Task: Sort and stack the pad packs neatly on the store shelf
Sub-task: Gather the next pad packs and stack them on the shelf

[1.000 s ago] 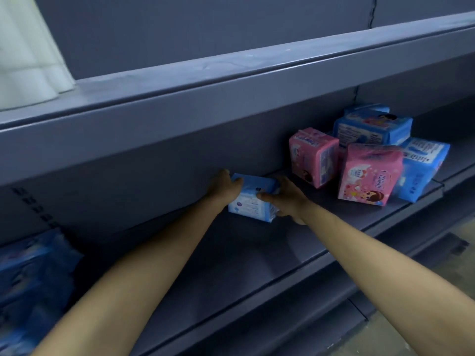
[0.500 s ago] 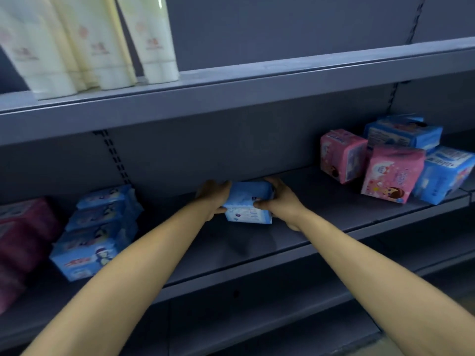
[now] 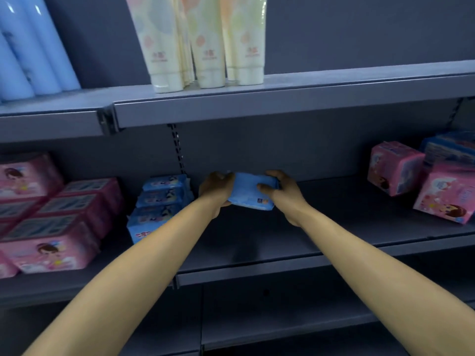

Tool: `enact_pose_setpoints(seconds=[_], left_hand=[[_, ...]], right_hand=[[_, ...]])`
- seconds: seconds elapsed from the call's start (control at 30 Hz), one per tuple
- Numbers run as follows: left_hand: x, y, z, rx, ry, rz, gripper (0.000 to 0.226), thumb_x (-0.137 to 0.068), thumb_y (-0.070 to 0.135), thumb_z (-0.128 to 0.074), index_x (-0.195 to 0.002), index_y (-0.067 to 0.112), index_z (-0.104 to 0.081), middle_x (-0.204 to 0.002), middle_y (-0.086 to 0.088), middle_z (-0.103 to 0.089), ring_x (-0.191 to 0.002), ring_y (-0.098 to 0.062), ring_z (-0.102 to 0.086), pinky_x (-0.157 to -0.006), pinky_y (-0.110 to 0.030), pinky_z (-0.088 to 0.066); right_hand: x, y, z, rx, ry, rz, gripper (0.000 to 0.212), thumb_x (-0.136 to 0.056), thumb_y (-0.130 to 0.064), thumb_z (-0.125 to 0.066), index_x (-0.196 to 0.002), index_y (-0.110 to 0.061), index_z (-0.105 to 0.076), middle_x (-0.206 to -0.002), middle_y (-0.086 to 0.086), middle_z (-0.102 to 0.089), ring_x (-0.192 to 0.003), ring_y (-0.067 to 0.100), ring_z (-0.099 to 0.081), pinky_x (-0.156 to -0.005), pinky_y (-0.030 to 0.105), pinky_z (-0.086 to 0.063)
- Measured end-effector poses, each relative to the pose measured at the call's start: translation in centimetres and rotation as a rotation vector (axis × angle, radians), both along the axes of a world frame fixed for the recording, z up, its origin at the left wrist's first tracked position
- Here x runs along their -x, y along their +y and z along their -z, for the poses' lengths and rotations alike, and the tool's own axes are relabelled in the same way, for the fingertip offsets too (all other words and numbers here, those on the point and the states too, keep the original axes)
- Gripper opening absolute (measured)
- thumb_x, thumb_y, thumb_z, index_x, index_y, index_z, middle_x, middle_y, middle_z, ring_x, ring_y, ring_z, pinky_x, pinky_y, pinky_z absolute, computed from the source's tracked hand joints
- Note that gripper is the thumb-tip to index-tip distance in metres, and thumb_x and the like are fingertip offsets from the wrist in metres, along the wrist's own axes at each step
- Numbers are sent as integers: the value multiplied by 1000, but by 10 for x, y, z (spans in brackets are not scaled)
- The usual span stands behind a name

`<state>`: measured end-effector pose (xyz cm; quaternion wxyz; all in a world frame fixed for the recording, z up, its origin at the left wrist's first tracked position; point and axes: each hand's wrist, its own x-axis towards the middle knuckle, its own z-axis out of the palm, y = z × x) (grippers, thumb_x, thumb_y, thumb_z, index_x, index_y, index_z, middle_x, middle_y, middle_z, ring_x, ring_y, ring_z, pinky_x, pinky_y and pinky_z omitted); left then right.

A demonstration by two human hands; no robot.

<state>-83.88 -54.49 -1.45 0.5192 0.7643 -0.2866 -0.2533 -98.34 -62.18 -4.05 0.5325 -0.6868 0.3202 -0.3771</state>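
We held the blue pad pack by its two short ends, left hand curled round one end, right hand round the other, its long axis lying left to right above the shelf. The blue stack stood just left of the pack, nearest our left hand; loose pink packs lay well to its right.

Held pack mid-shelf between both hands; stacked packs just left, loose packs far right, tubes on shelf above.
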Motion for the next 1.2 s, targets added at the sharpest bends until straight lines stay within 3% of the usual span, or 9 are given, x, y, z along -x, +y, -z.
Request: enact_pose_setpoints(seconds=[0.13,0.3,0.43,0.57,0.7,0.87,1.03,1.13,1.2], left_hand=[[-35,22,-13,59,77,-75,34,-93,48,-52,-110,19,-52,-110,-3,-53,-95,-22,-56,-62,-32,-59],[-75,55,-17,160,102,-82,22,-83,39,-67,-81,20,-56,-91,-2,-61,-84,-17,-61,-74,-38,-60],[-104,79,-16,187,144,36,17,-82,25,-71,-87,18,-56,-101,-8,-62,-97,-24,-62,-86,-46,-56],[-122,98,-9,213,56,125,31,-79,2,-69,-99,19,-52,-103,-5,-64,-102,-25,-62,-91,-44,-52],[-140,109,0,292,2,142,61,-73,-16,-65,-124,11,-46,-121,-10,-60,-113,-27,-58,-95,-44,-50],[-161,116,3,307,-6,125,90,-69,-20,-67,-141,24,-34,-125,-6,-58,-109,-21,-60,-87,-39,-53],[-173,110,15,269,-76,141,88,-71,-16,-69,-141,27,-36,-104,9,-62,-87,3,-62,-64,-15,-53],[-180,104,22,249,-124,139,72,-75,-1,-76,-135,26,-47,-112,2,-65,-93,-5,-64,-74,-22,-55],[-186,99,23,229,-191,138,66,-76,9,-78,-134,27,-50,-111,3,-66,-94,-6,-65,-78,-23,-55]], right_hand=[[-38,16,-12,42,-68,61,25,-89,-19,-63,-113,-14,-57,-113,1,-62,-103,17,-60,-85,31,-52],[-85,36,-24,-245,-317,120,25,-90,-9,-60,-114,-10,-56,-103,2,-64,-83,11,-64,-65,24,-51],[-111,50,-26,-361,-431,67,14,-87,2,-59,-94,-9,-54,-90,5,-65,-80,18,-67,-62,29,-54],[-135,65,-24,-252,-374,49,29,-81,10,-58,-88,-18,-58,-85,-2,-66,-70,9,-67,-56,22,-53],[-156,74,-21,-189,-286,-13,53,-82,10,-59,-128,-15,-49,-113,4,-59,-96,14,-62,-69,21,-52],[-171,81,-16,11,-156,-90,63,-78,12,-62,-133,-14,-44,-124,7,-51,-104,12,-58,-67,15,-53],[-177,84,-11,234,-22,-96,56,-77,9,-62,-128,-10,-50,-131,6,-50,-114,19,-56,-96,36,-51],[-178,80,-7,381,71,-66,46,-81,8,-60,-125,-8,-56,-137,3,-46,-122,15,-49,-104,27,-42],[-179,76,-5,447,117,-52,43,-83,6,-60,-124,-8,-57,-138,3,-46,-120,12,-47,-100,16,-38]])
